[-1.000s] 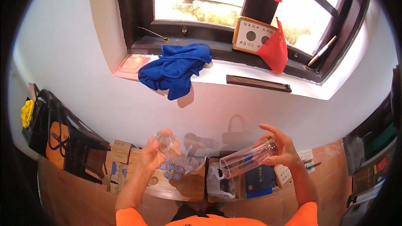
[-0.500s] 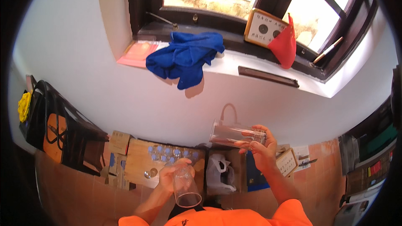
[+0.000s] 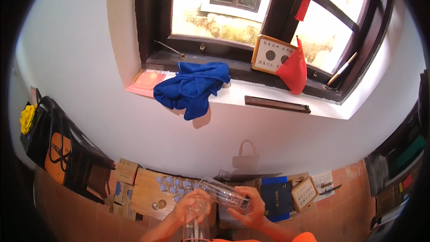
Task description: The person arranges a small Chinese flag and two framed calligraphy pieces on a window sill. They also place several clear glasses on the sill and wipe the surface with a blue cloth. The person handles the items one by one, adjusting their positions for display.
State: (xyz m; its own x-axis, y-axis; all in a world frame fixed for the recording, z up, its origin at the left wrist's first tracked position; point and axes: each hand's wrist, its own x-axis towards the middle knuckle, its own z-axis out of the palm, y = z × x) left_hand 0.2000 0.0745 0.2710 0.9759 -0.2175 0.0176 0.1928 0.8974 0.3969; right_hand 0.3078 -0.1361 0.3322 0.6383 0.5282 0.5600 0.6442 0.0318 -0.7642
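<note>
Clear cylindrical cup (image 3: 193,227)'s gripped in left hand (image 3: 187,204), clear tumbler (image 3: 221,192) in right hand (image 3: 255,208). Blue-capped bottles (image 3: 178,182) are parked near wooden desk (image 3: 145,192)'s far edge.

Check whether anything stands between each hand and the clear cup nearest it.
Nothing visible does. The left hand is wrapped around the left cup, and the right hand holds the right cup near one end. The blue-capped bottles sit off to the side, on the wooden surface.

An orange sleeve (image 3: 305,237) shows at the bottom, right of centre. Left hand (image 3: 189,207) and right hand (image 3: 251,210) are bare.
</note>
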